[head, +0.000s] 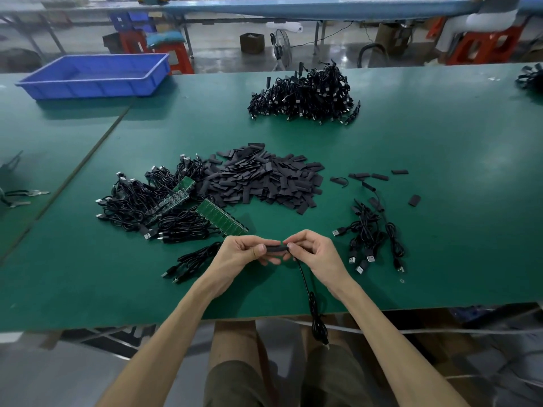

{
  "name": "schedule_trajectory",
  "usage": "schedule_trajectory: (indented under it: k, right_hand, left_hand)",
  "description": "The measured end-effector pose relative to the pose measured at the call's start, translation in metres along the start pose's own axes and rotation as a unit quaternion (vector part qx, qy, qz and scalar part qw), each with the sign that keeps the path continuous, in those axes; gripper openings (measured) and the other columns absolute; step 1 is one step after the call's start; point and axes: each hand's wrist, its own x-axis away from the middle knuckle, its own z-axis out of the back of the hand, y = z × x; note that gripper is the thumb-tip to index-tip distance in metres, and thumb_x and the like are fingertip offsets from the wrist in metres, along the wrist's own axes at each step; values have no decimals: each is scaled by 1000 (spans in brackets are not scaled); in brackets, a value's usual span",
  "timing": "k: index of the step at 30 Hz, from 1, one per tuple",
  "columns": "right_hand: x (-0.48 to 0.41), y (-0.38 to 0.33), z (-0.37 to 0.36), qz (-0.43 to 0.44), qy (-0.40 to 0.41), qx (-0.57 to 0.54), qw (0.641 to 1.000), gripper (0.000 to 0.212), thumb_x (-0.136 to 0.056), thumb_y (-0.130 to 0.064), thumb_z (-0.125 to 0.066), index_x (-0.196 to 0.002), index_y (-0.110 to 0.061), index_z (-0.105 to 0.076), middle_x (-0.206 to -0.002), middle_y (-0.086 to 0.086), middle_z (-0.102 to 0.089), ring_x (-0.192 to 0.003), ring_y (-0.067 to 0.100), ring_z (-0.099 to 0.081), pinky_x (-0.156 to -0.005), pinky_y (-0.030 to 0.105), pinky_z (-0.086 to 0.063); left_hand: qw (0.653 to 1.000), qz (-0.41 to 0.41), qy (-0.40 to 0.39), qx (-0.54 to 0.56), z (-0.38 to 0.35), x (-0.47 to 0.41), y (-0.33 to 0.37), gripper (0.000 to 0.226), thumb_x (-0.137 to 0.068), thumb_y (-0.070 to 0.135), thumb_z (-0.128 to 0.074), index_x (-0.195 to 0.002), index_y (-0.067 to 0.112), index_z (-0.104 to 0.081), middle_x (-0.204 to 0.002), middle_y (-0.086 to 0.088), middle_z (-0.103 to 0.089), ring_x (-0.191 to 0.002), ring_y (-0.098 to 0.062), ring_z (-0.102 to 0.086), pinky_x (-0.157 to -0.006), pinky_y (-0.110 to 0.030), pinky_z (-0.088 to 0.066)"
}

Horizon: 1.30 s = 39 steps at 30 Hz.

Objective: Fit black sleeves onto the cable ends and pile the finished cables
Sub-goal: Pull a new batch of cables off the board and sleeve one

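Pinching a black sleeve [274, 248] between them, the left hand [244, 252] and the right hand [313, 251] meet just above the near part of the green table [426, 148]. The left thumb and fingers are closed on the sleeve's left end; the right fingertips are closed on its right end, where a thin black cable [308, 292] comes out. That cable drops from the right hand, crosses the table edge and hangs in a bundled loop over the person's lap.

Beyond the hands, in the middle of the table, lies a broad heap of loose black sleeves [264, 180]. Touching its left side is a tangle of unsleeved cables [141, 201] with USB plugs and strips of green circuit boards [223, 215]. A few more cables [188, 261] lie just left of the left hand. To the right of the hands sits a small group of cables [370, 233], with several stray sleeves [379, 176] scattered behind it. Far back on the table stands a big pile of cables [305, 95]. A blue plastic tray [97, 76] rests at the far left corner.
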Motion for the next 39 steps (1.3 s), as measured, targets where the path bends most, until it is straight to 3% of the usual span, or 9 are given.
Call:
schedule_trajectory:
  k: [7,10,14,18,21,26,30,34,39]
  right_hand:
    - [1,0,0,6,27,-30,999,7,-98,-10,-69,-103,-12,-73,-86,7,-79,-82,15,-70,-81,22,-54]
    - [2,0,1,10,65,-68,996,8,-97,-11,-70,-103,-14,-73,-88,7,-79,-86,16,-73,-81,21,-55]
    - [2,0,1,18,92,-96,991,10,-97,-10,-70,-106,-12,-72,-90,9,-79,-89,18,-74,-82,22,-56]
    - [1,2,1,17,93,-90,991,10,-95,-12,-73,-105,-11,-72,-91,10,-80,-91,20,-75,-80,22,-56]
    - [1,2,1,19,102,-99,990,10,-96,-16,-73,-104,-11,-72,-91,10,-79,-88,17,-74,-79,22,-56]
    - [2,4,2,16,138,-115,984,12,-103,-17,-63,-106,-9,-71,-88,6,-78,-82,17,-72,-76,28,-58]
    - [3,-2,-3,16,110,-87,990,13,-91,-24,-68,-85,-13,-74,-61,-8,-68,-54,5,-63,-57,21,-51]
    - [-2,1,-15,-15,43,179,983,11,-98,-22,-68,-89,-18,-74,-77,-18,-75,-79,-4,-66,-83,34,-53]
    - [1,-1,-11,-5,35,269,963,35,-97,-25,-66,-66,-41,-64,-57,-31,-59,-59,-8,-56,-62,24,-38]
  left_hand:
    - [993,3,108,-53,-19,0,7,29,-106,28,-51,-114,10,-73,-105,-9,-77,-93,-29,-74,-75,-28,-57]
    - [976,22,142,-163,-37,-1,7,23,-106,28,-51,-110,15,-70,-99,2,-77,-80,-17,-74,-66,-21,-50]
    - [914,33,38,-402,-60,3,2,16,-97,47,-62,-98,31,-65,-86,18,-67,-75,8,-60,-65,-9,-41]
    - [879,40,-27,-475,-79,-2,5,37,-95,55,-59,-79,23,-58,-67,8,-60,-53,-5,-51,-48,-20,-34]
    - [908,56,-35,-414,-87,-5,10,30,-100,34,-59,-76,15,-60,-68,5,-70,-51,-11,-61,-53,-31,-51]
    - [976,42,-37,-211,-89,-8,38,26,-106,20,-50,-83,10,-56,-60,-7,-64,-46,-25,-63,-41,-30,-48]
    - [992,15,-13,-123,-89,-31,78,27,-108,19,-49,-88,1,-53,-69,-17,-64,-49,-28,-64,-45,-31,-50]
    - [990,28,-42,-135,-102,-66,99,26,-107,21,-50,-86,5,-53,-72,-19,-62,-57,-29,-63,-56,-39,-56]
    - [976,86,-96,-175,-130,-110,77,22,-107,14,-50,-92,-1,-56,-68,-18,-64,-54,-26,-68,-56,-35,-60]
